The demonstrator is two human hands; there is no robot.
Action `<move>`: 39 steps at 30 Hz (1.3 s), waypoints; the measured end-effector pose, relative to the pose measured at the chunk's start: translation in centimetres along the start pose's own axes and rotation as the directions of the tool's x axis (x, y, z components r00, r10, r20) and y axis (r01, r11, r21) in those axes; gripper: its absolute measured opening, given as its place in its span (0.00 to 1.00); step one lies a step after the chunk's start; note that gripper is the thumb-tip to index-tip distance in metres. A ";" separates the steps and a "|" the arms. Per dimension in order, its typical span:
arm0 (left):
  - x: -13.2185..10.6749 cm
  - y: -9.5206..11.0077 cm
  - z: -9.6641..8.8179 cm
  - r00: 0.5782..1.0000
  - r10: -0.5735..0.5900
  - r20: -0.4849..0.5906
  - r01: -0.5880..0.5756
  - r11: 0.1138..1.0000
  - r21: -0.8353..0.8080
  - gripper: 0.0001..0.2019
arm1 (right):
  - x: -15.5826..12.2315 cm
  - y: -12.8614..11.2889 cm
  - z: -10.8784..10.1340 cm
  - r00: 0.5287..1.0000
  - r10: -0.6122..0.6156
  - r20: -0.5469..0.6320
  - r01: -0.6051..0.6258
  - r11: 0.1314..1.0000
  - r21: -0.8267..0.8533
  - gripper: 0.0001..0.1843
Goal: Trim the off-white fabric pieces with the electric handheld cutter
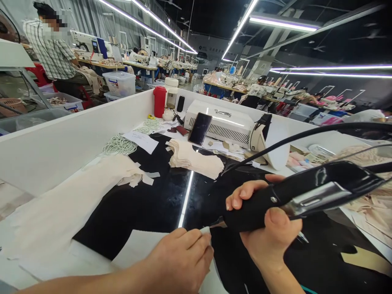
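My right hand [275, 234] is wrapped round a black corded hand tool [251, 210] with a metal lever along its side. Its flat metal tip [219, 223] points left and meets or nearly touches a small pale strip [206, 230]. That strip is pinched in the fingers of my left hand [185, 255]; its exact kind I cannot tell. Under my left hand lies a white sheet [137, 245] on the black tabletop [153, 208]. Beyond the hands sits a stack of cream fabric pieces [196, 159]. More cream fabric [67, 200] spreads along the left.
A white vented box [220, 122] stands at the back with a phone [200, 128] leaning on it. Beside it are a red bottle [159, 102] and pale green cord [119, 143]. The tool's black cable [294, 136] arcs rightward. A person [52, 49] sits beyond the white side wall [76, 130].
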State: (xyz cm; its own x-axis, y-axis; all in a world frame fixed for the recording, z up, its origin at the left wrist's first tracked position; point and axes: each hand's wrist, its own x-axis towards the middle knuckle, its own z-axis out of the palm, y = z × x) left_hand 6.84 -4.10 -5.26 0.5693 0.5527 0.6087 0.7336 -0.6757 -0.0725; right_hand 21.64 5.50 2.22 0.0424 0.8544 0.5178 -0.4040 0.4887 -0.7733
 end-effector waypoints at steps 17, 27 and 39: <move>-0.5 -0.4 0.7 0.999 0.008 -0.050 -0.009 1.000 -0.018 0.10 | -0.5 0.7 -0.4 0.999 -0.039 0.036 0.040 0.999 -0.016 0.23; -0.3 -0.5 0.6 0.999 0.001 -0.038 -0.002 1.000 -0.024 0.09 | 0.1 -0.3 0.3 0.999 -0.015 -0.046 0.016 0.999 0.028 0.21; -0.2 -0.2 0.5 0.995 -0.008 -0.095 0.007 1.000 -0.015 0.12 | -0.4 0.2 0.2 1.000 -0.025 -0.007 0.025 1.000 0.018 0.22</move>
State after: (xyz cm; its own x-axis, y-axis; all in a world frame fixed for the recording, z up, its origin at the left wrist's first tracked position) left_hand 6.81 -3.81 -5.77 0.5256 0.5091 0.6816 0.7318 -0.6791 -0.0571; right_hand 21.37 5.25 1.89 0.0584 0.8433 0.5343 -0.4196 0.5064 -0.7533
